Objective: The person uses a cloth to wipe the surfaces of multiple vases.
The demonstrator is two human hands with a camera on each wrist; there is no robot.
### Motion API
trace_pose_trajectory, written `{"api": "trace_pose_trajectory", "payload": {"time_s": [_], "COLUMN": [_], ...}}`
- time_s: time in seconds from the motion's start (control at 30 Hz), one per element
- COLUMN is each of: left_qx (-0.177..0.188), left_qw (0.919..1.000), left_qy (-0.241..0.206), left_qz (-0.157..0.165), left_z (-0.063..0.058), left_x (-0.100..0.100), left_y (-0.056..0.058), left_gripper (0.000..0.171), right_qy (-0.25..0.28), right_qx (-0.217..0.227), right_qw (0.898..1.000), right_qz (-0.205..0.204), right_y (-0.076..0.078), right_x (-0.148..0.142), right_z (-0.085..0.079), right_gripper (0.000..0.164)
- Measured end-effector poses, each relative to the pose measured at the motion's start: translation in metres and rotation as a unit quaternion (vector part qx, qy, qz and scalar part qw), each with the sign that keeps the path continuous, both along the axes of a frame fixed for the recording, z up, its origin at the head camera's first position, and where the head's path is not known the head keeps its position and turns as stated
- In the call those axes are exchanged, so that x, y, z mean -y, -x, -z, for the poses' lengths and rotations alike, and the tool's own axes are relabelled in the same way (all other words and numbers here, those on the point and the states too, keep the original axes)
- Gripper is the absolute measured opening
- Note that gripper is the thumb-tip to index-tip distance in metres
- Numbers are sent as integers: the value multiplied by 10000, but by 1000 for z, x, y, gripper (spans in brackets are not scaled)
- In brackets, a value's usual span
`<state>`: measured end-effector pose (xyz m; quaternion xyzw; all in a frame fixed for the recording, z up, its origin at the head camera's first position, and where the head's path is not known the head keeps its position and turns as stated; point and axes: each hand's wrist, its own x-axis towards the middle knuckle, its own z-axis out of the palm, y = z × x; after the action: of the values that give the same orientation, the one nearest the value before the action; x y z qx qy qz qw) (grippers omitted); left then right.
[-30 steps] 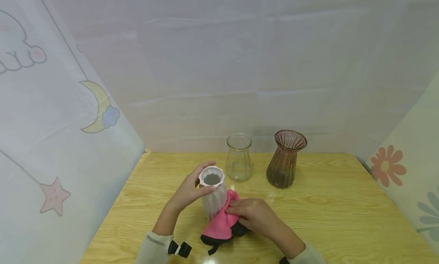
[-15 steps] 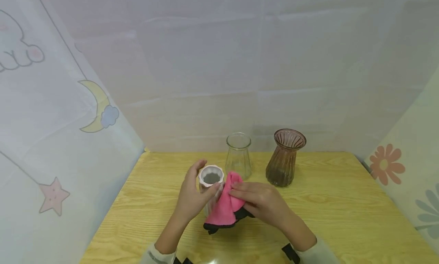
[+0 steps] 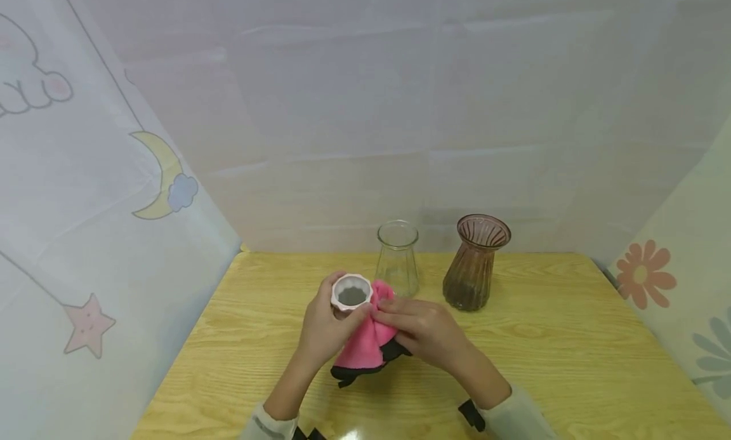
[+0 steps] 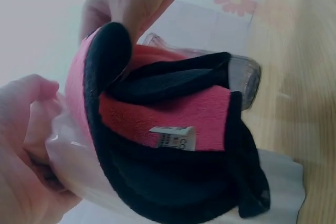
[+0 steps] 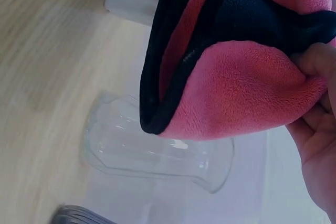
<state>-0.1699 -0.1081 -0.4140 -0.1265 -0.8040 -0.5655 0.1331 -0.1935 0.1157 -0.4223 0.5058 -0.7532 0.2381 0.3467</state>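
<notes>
A white vase point(image 3: 351, 293) with a scalloped rim stands near the middle of the table, and my left hand point(image 3: 321, 331) grips it around the upper part. My right hand point(image 3: 427, 332) pinches a folded pink cloth point(image 3: 361, 350) with black edging against the vase's right side, close below the rim. In the left wrist view the cloth point(image 4: 210, 116), with a small white label, hides much of the vase point(image 4: 73, 153). In the right wrist view the thumb and fingers pinch the cloth point(image 5: 236, 90). The vase's lower part is mostly hidden in the head view.
Just behind the cloth stands a clear glass vase point(image 3: 398, 259). A brownish ribbed glass vase point(image 3: 471, 268) is farther right. The wood-grain table point(image 3: 571, 351) ends at a pale cloth backdrop point(image 3: 342, 110), with printed side panels left and right.
The right hand and cloth rose along the vase from its lower side to near the rim, then shifted slightly left. The left hand stayed on the vase, its wrist turning a little.
</notes>
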Motion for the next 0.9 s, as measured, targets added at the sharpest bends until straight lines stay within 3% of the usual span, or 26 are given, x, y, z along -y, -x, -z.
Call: {"api": "trace_pose_trajectory", "payload": {"time_s": [0.23,0.43,0.63,0.77,0.83,0.9], "left_qx": [-88,10,-28,-64,-227,-452], "left_qw": [9967,9859,9750,9734,9782,9855], "left_qy": [62,-37,-203,-273,-224,-194], "left_qz": [809,1671,2215,2273,2054,1626], "left_z": [1,2,3,6,8,9], "left_x": [13,27,32,32,31,29], "left_y": [13,25,33,34,32,26], "left_gripper": [67,67,66,75,81,83], "right_qy": [-198,-373,-810,-1045,-1041,-926], "right_qx": [439,442,698,850,776,655], "right_qw": [9988,9982,9937,9900,9905,9925], "right_qz": [122,161,339,419,455,465], "right_y": [-8,-12,-16,-17,-19,-21], "right_x": [-1,1,-1,-3,-5,-8], "right_z": [22,40,53,55,53,47], "right_gripper": [48,42,38,40,42,43]}}
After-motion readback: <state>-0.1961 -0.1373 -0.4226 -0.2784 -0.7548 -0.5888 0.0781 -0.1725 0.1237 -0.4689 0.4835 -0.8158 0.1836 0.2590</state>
